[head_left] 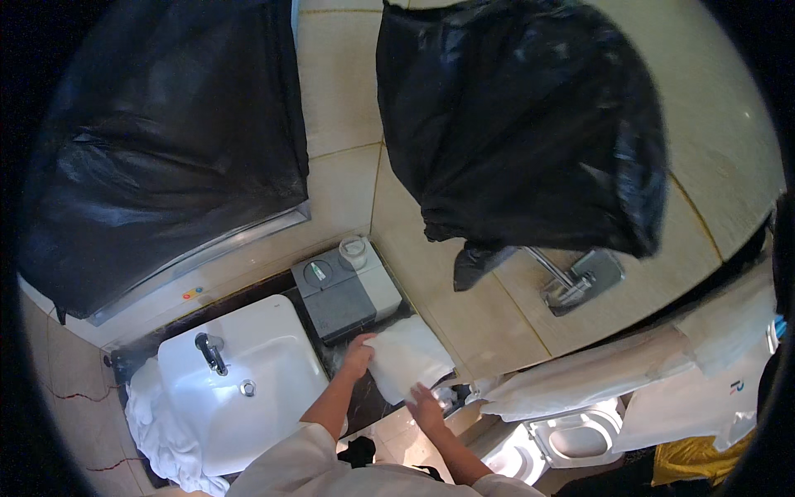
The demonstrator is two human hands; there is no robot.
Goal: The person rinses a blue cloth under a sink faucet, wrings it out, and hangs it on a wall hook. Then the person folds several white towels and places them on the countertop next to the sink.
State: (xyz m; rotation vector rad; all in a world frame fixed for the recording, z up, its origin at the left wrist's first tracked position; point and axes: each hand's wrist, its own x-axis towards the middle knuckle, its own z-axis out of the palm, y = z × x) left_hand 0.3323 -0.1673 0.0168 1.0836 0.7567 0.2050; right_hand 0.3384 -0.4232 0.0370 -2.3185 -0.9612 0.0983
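Observation:
A folded white towel (pixel 409 351) lies across the right end of the dark counter (pixel 361 406), beside a grey box. My left hand (pixel 358 356) is closed on the towel's left corner. At its near edge, my right hand (pixel 426 409) touches the cloth with the fingers apart and slightly blurred. The undersides of both hands are hidden. Left of the towel is a white washbasin (pixel 291 348) with a chrome tap (pixel 211 354).
The grey box (pixel 335 306) holds a small tube (pixel 317 271) and a white cup (pixel 353 251). White cloth (pixel 161 422) is heaped left of the basin. Black plastic sheets (pixel 522 124) cover wall areas. A toilet (pixel 575 435) stands at right, near a chrome wall fitting (pixel 571 286).

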